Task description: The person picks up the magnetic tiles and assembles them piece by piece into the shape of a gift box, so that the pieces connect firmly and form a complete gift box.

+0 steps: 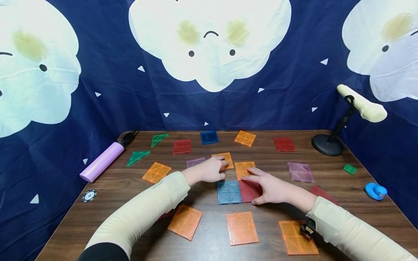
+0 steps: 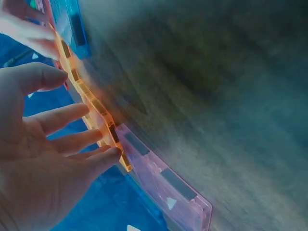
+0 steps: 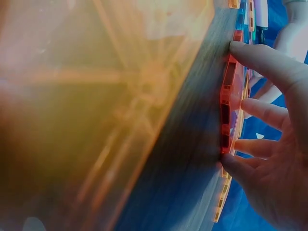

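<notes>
My left hand (image 1: 212, 169) rests its fingertips on an orange square tile (image 1: 230, 160) of clear plastic. In the left wrist view its fingers (image 2: 62, 118) are spread along that tile's edge. My right hand (image 1: 272, 186) reaches over a red square tile (image 1: 249, 192), its thumb at the near edge. Its upper fingers lie at a second orange tile (image 1: 243, 169), behind the red one. A blue square tile (image 1: 228, 192) lies against the red tile's left side. Part of the red tile is hidden under the right hand.
Near the front edge lie several orange tiles (image 1: 242, 228). A purple tile (image 1: 300, 172) is at right, green triangles (image 1: 138, 157) at back left. Around the sides stand a pump (image 1: 102, 161), a poker chip (image 1: 89, 195), a microphone stand (image 1: 327, 144) and a blue rubber duck (image 1: 375, 191).
</notes>
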A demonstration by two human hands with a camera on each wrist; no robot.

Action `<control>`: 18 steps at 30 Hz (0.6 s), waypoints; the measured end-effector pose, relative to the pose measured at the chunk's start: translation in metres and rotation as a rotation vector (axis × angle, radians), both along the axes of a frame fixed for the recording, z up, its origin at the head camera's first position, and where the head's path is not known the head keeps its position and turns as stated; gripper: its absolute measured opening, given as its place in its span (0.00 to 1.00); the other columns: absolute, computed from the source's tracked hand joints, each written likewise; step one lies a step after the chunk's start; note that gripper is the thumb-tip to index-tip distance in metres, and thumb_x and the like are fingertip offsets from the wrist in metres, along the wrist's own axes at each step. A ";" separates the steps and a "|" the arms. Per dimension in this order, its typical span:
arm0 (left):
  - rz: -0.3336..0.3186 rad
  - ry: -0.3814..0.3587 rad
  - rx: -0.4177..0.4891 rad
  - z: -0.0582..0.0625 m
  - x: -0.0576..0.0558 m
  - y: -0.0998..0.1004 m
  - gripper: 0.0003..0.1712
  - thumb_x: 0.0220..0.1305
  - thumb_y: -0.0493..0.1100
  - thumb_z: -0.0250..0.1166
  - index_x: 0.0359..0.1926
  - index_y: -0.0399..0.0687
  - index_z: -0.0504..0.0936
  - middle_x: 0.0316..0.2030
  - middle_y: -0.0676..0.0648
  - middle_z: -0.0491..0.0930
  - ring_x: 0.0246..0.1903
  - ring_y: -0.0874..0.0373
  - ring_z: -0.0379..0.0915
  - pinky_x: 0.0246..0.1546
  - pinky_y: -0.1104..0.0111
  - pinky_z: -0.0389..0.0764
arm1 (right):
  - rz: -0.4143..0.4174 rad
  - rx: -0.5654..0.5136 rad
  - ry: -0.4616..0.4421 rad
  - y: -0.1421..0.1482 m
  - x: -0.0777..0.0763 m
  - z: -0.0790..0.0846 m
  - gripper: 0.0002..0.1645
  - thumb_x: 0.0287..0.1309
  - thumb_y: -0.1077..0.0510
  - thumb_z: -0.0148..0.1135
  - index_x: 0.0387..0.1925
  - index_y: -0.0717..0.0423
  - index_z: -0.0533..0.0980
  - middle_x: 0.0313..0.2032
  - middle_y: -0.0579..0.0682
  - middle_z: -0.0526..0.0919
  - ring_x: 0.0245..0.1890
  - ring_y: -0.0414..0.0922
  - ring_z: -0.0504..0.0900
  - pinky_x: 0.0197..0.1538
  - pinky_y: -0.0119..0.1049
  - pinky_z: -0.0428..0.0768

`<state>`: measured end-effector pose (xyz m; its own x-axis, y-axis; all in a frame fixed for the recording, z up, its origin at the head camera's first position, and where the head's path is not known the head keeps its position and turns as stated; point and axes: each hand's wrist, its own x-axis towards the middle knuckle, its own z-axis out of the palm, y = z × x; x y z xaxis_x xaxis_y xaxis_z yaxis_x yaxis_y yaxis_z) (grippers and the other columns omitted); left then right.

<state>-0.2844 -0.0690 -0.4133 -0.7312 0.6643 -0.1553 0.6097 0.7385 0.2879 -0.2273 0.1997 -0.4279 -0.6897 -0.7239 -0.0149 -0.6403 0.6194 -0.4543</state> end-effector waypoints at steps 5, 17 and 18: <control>-0.008 -0.020 -0.002 0.002 0.011 -0.001 0.33 0.68 0.45 0.62 0.71 0.36 0.72 0.73 0.34 0.63 0.73 0.42 0.57 0.71 0.54 0.60 | -0.002 -0.005 0.007 -0.002 0.000 0.002 0.46 0.49 0.48 0.80 0.68 0.57 0.73 0.72 0.71 0.61 0.71 0.71 0.59 0.64 0.65 0.68; -0.010 -0.054 0.028 0.004 0.027 -0.004 0.33 0.68 0.46 0.63 0.71 0.37 0.72 0.73 0.34 0.62 0.74 0.40 0.55 0.72 0.53 0.58 | -0.016 0.014 -0.034 -0.009 -0.004 0.002 0.46 0.50 0.48 0.79 0.69 0.57 0.72 0.72 0.71 0.60 0.71 0.71 0.58 0.64 0.67 0.67; -0.009 -0.058 0.029 0.005 0.027 -0.004 0.33 0.68 0.46 0.63 0.71 0.37 0.72 0.74 0.34 0.62 0.74 0.40 0.54 0.72 0.53 0.58 | -0.017 0.014 -0.036 -0.010 -0.004 0.003 0.46 0.50 0.48 0.79 0.69 0.57 0.72 0.72 0.71 0.60 0.71 0.71 0.59 0.64 0.67 0.67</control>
<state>-0.2570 -0.0732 -0.4087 -0.7155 0.6755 -0.1781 0.5978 0.7240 0.3441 -0.2317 0.1902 -0.4251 -0.7011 -0.7114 -0.0499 -0.6129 0.6368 -0.4677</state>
